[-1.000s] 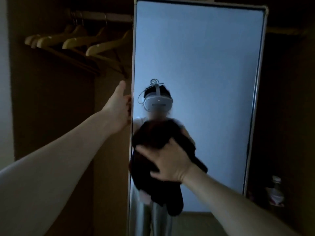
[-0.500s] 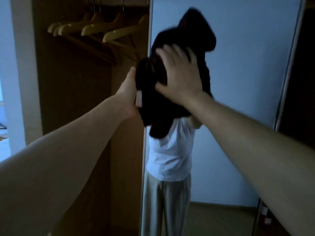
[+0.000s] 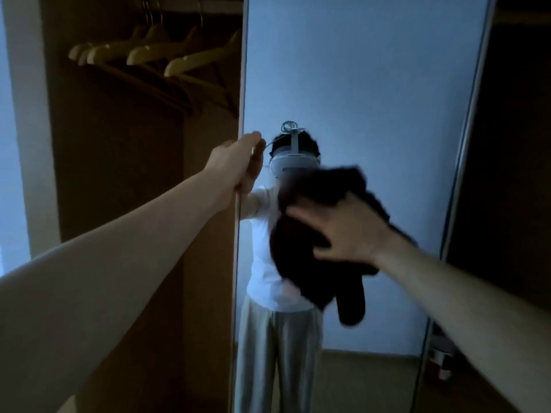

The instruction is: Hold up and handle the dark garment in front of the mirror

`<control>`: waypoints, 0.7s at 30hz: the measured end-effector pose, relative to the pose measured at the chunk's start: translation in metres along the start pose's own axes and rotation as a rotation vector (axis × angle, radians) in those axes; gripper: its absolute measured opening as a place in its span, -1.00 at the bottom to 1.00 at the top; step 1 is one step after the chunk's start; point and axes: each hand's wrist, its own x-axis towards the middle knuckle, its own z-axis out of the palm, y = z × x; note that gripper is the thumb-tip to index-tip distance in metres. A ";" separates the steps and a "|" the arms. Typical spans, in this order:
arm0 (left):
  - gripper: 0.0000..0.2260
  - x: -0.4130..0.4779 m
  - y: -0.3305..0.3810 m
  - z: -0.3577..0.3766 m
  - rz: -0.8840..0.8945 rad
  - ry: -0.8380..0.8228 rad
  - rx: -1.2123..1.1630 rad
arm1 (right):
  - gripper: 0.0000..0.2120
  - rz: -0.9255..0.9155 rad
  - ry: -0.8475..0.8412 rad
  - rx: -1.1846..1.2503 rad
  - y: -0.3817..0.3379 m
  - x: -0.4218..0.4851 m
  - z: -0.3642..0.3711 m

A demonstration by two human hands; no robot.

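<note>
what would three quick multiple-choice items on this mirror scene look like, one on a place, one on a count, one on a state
1. Where does the left hand rest?
A. on the left edge of the tall mirrored door
B. on the hanger rail
C. on the floor

2. How many pale wooden hangers hang in the open wardrobe?
A. one
B. about four
C. ten

3. What is the state of the right hand?
A. hanging idle, holding nothing
B. pressing a crumpled dark cloth toward the mirror glass
C. holding a spray bottle

Answers:
1 A, its fingers wrap the door's edge beside the brown wardrobe panel.
2 B, about four pale hangers show side by side on the rail.
3 B, its spread fingers lie over the dark cloth in front of the glass.
</note>
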 end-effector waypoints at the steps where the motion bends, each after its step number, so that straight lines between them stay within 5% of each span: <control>1: -0.75 -0.003 -0.001 0.005 0.083 0.052 0.083 | -0.28 0.090 0.050 -0.039 0.025 0.007 -0.021; 4: -0.40 -0.016 -0.001 0.029 0.497 0.184 0.522 | -0.27 0.354 0.179 -0.071 0.080 0.022 -0.069; 7: -0.23 -0.040 0.002 0.078 0.899 0.049 0.792 | -0.27 0.610 0.269 0.010 0.097 0.018 -0.077; 11: 0.03 -0.047 -0.034 0.129 0.957 -0.122 1.226 | -0.20 0.682 0.240 0.118 0.055 -0.032 -0.037; 15: -0.08 -0.064 -0.107 0.140 0.999 -0.251 1.448 | -0.24 0.742 0.116 0.181 0.001 -0.109 0.005; 18: -0.35 -0.059 -0.122 0.153 1.044 -0.159 1.419 | -0.21 0.725 0.078 0.209 0.008 -0.123 0.001; 21: -0.39 -0.041 -0.075 0.175 1.110 -0.050 1.462 | -0.21 0.741 0.121 0.218 0.048 -0.099 -0.029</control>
